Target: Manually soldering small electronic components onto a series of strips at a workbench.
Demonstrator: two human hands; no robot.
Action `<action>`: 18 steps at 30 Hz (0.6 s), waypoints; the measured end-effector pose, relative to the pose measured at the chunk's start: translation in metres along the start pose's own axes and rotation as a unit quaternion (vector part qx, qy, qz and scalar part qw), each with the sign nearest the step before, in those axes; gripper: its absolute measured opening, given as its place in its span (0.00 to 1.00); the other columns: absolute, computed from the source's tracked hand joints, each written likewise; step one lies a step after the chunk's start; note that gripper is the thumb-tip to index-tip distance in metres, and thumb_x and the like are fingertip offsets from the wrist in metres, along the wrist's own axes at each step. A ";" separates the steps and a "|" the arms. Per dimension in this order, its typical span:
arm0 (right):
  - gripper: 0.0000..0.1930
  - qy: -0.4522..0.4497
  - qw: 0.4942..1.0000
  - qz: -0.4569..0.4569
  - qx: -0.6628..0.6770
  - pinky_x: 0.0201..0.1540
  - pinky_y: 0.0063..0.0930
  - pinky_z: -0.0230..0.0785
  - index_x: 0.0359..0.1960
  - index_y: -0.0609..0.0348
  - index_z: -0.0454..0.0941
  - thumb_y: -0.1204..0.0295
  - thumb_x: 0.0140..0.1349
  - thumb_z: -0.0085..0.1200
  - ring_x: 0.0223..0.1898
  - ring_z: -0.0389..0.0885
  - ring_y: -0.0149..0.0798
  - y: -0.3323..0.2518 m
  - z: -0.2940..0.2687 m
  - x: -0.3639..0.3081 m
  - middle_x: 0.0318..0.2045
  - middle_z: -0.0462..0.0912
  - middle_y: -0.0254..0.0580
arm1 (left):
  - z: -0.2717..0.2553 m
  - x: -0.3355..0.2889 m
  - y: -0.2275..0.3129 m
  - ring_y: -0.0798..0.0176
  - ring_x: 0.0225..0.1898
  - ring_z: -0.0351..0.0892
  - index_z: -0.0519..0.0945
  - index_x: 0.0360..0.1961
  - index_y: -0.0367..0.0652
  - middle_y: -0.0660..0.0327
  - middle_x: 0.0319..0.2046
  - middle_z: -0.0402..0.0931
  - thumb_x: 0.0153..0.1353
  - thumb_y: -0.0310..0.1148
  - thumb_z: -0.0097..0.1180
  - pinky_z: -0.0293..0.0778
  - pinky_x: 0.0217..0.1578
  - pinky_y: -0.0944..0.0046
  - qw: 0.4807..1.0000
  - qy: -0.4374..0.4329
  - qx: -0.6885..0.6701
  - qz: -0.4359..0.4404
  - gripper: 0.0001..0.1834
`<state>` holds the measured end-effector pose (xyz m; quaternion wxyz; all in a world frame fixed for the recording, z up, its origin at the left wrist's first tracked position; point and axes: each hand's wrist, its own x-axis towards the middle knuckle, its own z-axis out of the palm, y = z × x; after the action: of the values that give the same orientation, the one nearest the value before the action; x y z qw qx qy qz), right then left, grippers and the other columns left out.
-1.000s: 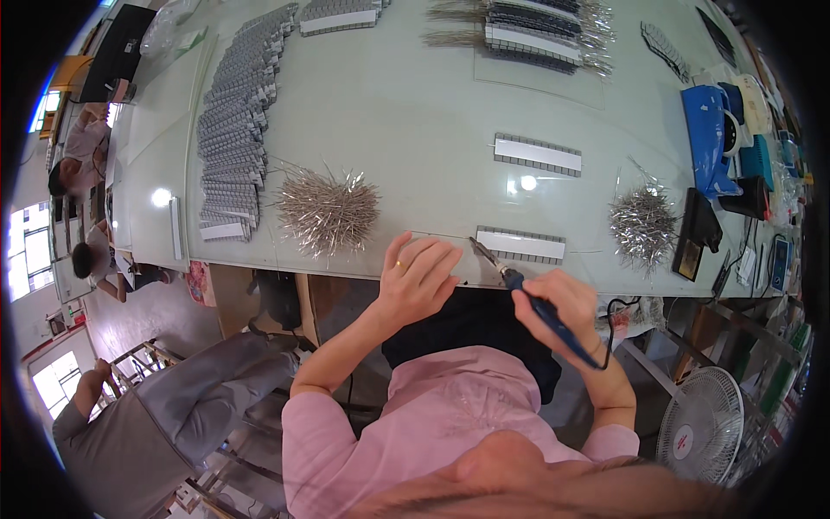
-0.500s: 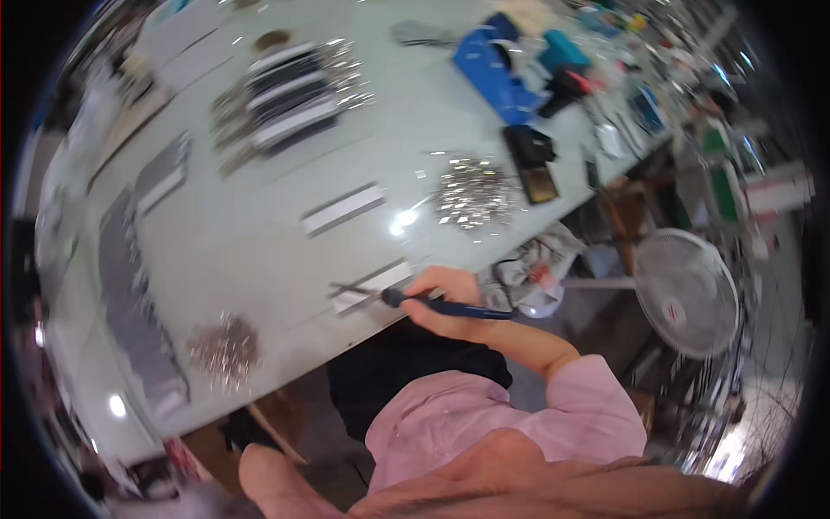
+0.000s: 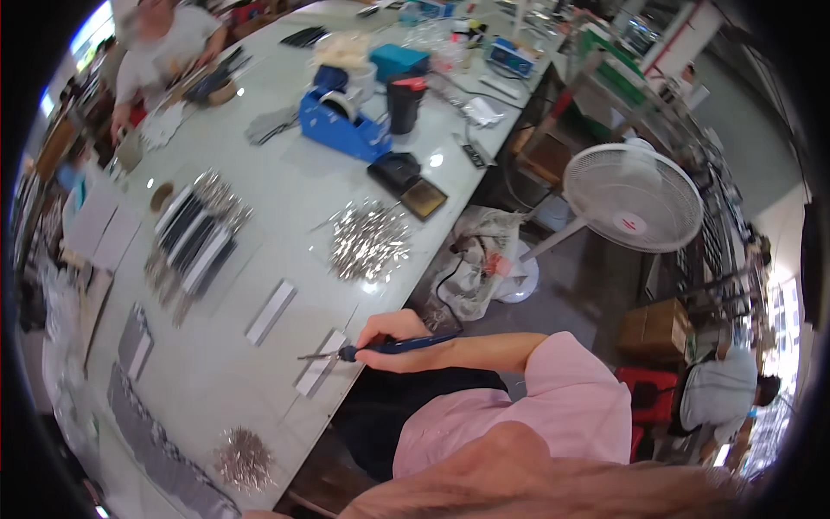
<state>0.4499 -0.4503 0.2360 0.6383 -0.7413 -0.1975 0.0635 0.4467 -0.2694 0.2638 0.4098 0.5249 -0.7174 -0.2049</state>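
1. My right hand (image 3: 393, 337) is closed around a blue-handled soldering iron (image 3: 380, 348), gripped like a pen.
2. Iron lies near level, its metal tip pointing left over a small grey component strip (image 3: 320, 363) at the near edge of the table (image 3: 285, 173); can't tell if the tip touches it.
3. My left hand is out of frame.
4. A second grey strip (image 3: 270, 311) lies just left of the first, apart from it.
5. Pile of loose silvery metal pins (image 3: 370, 240) sits further up the table, above my hand.
6. Another smaller pin pile (image 3: 244, 458) is at the near-left table edge.
7. Rows of dark strips with pins (image 3: 194, 242) are laid out at left.
8. Blue tape dispenser (image 3: 341, 121) and a dark cup (image 3: 403, 104) stand at the far end.
9. White floor fan (image 3: 631, 203) stands on the floor right of the table.
10. Another person (image 3: 164, 43) sits at the far-left table end.
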 end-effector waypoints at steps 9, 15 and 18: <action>0.07 0.042 0.999 0.010 0.026 0.25 0.20 0.65 0.32 0.61 0.79 0.72 0.57 0.64 0.23 0.73 0.22 -0.004 -0.007 -0.013 0.22 0.79 0.33 | -0.009 0.028 -0.010 0.69 0.44 0.76 0.80 0.46 0.50 0.68 0.39 0.77 0.53 0.33 0.62 0.73 0.45 0.62 0.955 -0.213 -0.197 0.053 0.16; 0.07 0.056 0.998 -0.005 0.003 0.24 0.19 0.65 0.32 0.60 0.79 0.73 0.57 0.64 0.23 0.74 0.22 -0.004 -0.017 -0.019 0.21 0.79 0.33 | -0.007 0.027 -0.006 0.70 0.44 0.76 0.80 0.46 0.49 0.68 0.39 0.77 0.54 0.33 0.61 0.73 0.45 0.63 0.899 -0.296 -0.321 0.037 0.17; 0.06 0.048 0.999 -0.009 -0.014 0.26 0.19 0.68 0.31 0.59 0.80 0.74 0.57 0.64 0.25 0.78 0.23 -0.008 -0.021 -0.017 0.23 0.81 0.34 | 0.000 0.023 0.003 0.70 0.44 0.76 0.79 0.47 0.48 0.68 0.39 0.77 0.54 0.33 0.61 0.73 0.45 0.63 0.868 -0.310 -0.387 0.023 0.17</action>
<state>0.4396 -0.4755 0.2451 0.6373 -0.7504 -0.1740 0.0195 0.4423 -0.2900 0.2746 0.3414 0.2178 -0.6825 -0.6084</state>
